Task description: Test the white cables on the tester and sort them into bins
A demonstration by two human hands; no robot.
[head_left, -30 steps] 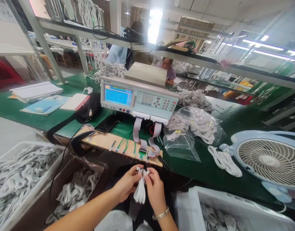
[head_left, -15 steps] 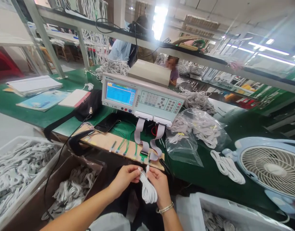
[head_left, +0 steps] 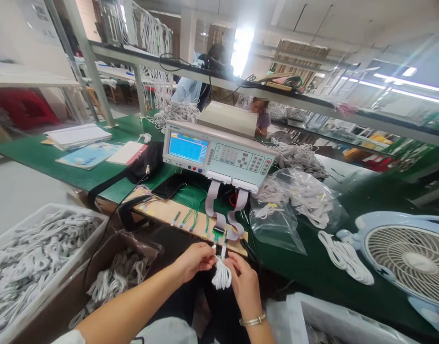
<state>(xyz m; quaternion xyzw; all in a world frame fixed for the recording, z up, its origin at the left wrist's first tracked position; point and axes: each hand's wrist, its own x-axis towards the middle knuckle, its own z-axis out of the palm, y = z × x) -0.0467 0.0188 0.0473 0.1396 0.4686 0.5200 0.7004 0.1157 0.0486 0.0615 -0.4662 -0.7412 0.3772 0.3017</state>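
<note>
A coiled white cable (head_left: 222, 277) hangs between my hands at the front edge of the wooden board (head_left: 201, 222). My left hand (head_left: 198, 260) is closed, pinching the cable by a small white connector (head_left: 214, 248). The cable's other end, a white plug (head_left: 223, 252), stands at a small socket on the board; whether it is fully seated I cannot tell. My right hand (head_left: 244, 277), with a bracelet at the wrist, has its fingers curled against the cable just below and right of that plug. Its fingertips are partly hidden by the coil.
A tester (head_left: 219, 153) with a lit screen stands behind the board, joined by grey ribbon cables (head_left: 212, 196). Bins of coiled cables (head_left: 43, 258) stand at left. At right are bagged cables (head_left: 312, 200), loose coils (head_left: 344, 258) and a fan (head_left: 412, 258). A person sits beyond.
My right fingers have shifted slightly right, off the plug, which now shows more fully. The coil hangs a little higher and more bunched. The whole view has shifted slightly.
</note>
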